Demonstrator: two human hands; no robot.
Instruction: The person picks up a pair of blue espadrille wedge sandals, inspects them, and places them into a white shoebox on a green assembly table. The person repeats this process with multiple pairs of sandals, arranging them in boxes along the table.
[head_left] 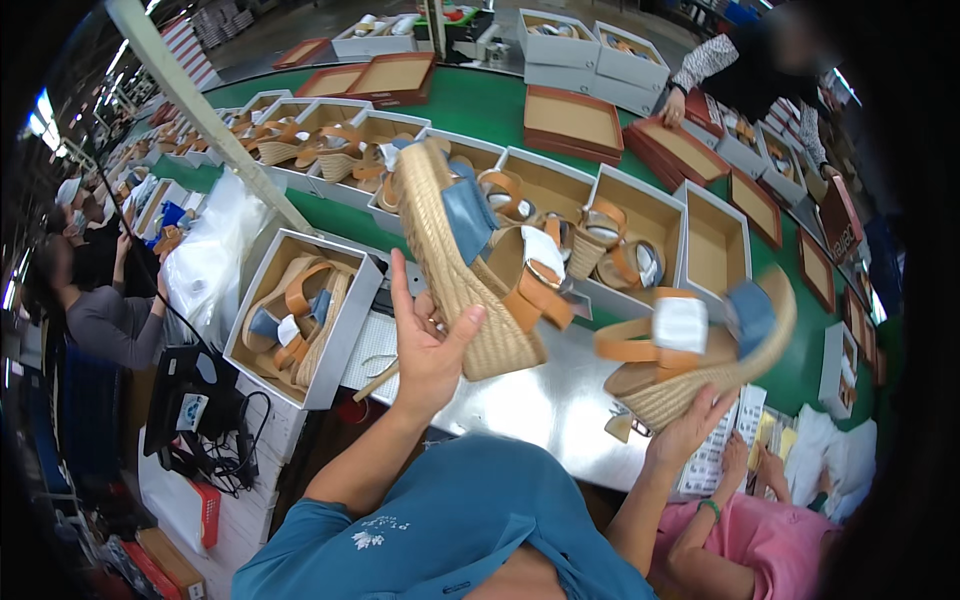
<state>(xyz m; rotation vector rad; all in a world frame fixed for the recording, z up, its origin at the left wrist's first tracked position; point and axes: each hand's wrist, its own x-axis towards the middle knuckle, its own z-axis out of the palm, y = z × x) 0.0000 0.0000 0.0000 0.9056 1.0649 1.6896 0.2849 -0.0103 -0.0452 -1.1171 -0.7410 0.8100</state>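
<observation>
Two espadrille wedge sandals are up in the air, one in each of my hands. My left hand (432, 345) grips the braided sole of the left sandal (465, 225), which is tipped with its toe upward and its blue toe band and tan ankle strap facing right. The right sandal (655, 370) lies across my right hand (685, 425), its wedge resting in the fingers; it is blurred. White padding wraps the buckles of both. Left of my left hand stands an open white shoebox (375, 285) with a pair of like sandals (300, 320) inside.
Shoeboxes (690, 240), some holding sandals, line the green conveyor (480, 100). Reddish-brown lids (570, 120) lie beyond. A metal table (490, 410) is below my hands. A person in pink (740, 545) works close on my right, another (760, 70) across the belt. A post (200, 100) rises left.
</observation>
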